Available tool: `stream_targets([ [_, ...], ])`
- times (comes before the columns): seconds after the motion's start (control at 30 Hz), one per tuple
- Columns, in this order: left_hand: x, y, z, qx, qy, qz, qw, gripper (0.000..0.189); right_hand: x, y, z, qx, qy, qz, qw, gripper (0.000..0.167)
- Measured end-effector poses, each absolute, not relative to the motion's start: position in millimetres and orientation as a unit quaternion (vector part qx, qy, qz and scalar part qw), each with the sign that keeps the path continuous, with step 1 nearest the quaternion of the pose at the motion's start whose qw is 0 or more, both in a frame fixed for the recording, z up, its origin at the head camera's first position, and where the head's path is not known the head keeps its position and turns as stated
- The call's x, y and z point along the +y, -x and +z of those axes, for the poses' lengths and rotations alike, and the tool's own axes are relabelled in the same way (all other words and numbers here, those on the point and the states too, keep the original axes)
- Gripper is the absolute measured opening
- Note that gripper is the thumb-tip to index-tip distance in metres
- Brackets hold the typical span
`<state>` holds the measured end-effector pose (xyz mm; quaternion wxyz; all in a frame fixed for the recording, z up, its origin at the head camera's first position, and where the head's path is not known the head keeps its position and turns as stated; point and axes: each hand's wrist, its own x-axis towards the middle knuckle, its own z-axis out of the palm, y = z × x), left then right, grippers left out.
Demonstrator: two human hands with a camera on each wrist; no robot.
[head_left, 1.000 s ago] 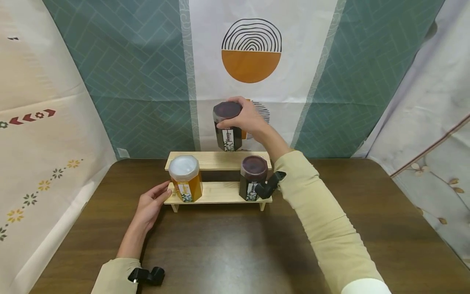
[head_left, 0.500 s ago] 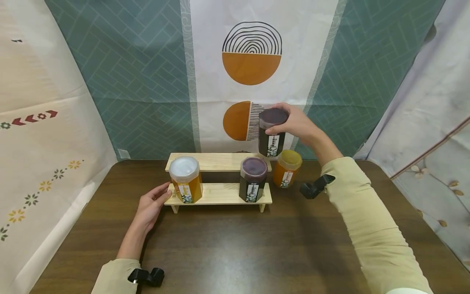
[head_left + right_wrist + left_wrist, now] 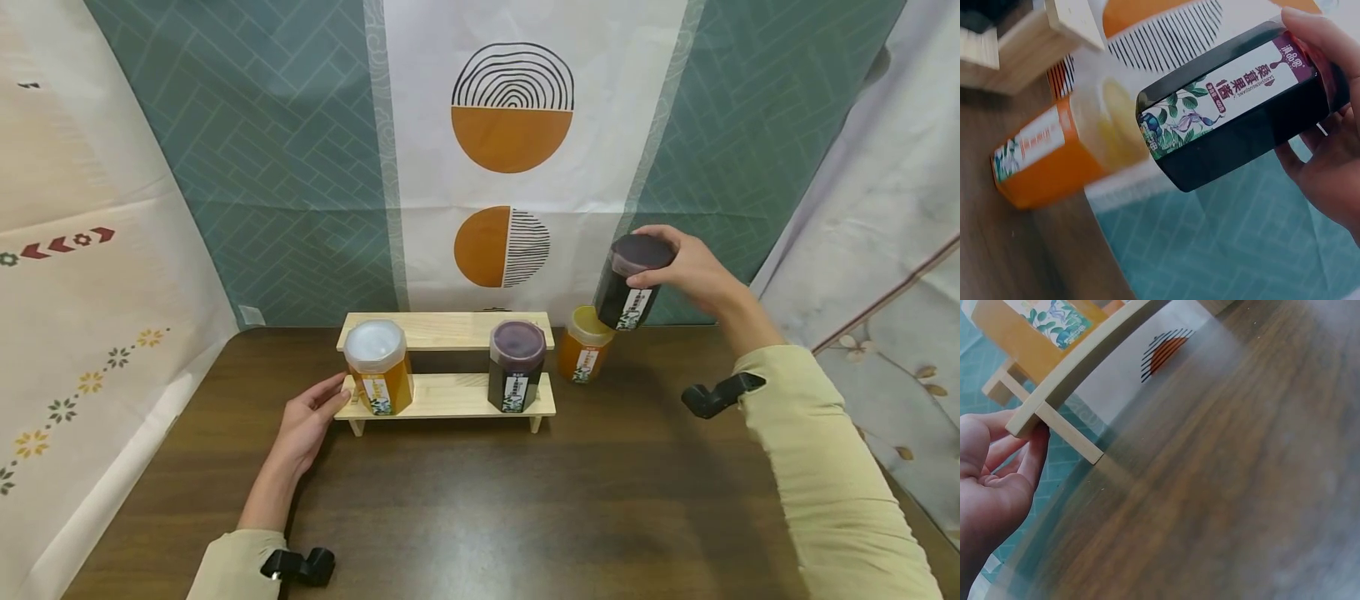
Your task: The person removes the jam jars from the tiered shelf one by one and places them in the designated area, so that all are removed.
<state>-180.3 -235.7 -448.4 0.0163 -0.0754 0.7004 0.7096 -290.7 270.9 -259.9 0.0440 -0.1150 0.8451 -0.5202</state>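
Observation:
My right hand [image 3: 697,271] grips a dark hexagonal jar [image 3: 628,292] around its lidded top, holding it tilted in the air right of the wooden shelf. Its white label with leaves shows in the right wrist view, where the jar [image 3: 1235,119] fills the middle. My left hand [image 3: 307,421] holds the left end of the two-tier wooden shelf [image 3: 450,396], fingers curled under the board [image 3: 1079,359] in the left wrist view. On the lower tier stand an amber jar [image 3: 386,387] with a white lid at the left and another dark jar [image 3: 516,379] at the right.
An orange jar [image 3: 583,354] with a yellow lid stands on the brown table [image 3: 450,508], just right of the shelf and close below the held jar. Behind the table hangs a green and white patterned cloth [image 3: 300,167]; pale cloths hang on both sides.
My right hand has carried the dark jar rightward from above the upper tier to beyond the shelf's right end, uncovering the orange jar. My left hand stays at the shelf's left end.

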Motion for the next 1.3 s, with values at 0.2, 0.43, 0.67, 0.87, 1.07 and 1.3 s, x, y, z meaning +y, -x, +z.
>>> stream_targets([
  [0.2,-235,180,-449,0.7,0.08,0.709,0.015,0.054,303,288,-275,0.865,0.098,-0.491,0.037,0.07],
  [0.43,-237,177,-450,0.701,0.077,0.709,0.014,0.056,327,290,-311,0.895,0.105,-0.43,0.05,0.076],
  [0.67,-237,176,-454,0.691,0.069,0.719,0.002,0.056,336,290,-352,0.882,0.101,-0.454,0.07,0.077],
  [0.87,-234,177,-454,0.687,0.063,0.724,-0.001,0.056,339,289,-372,0.865,0.099,-0.484,0.091,0.077],
  [1.07,-232,180,-452,0.68,0.062,0.73,-0.007,0.056,339,292,-361,0.867,0.112,-0.466,0.135,0.08],
  [1.3,-234,181,-451,0.681,0.066,0.729,-0.005,0.057,331,284,-334,0.879,0.134,-0.446,0.106,0.071],
])
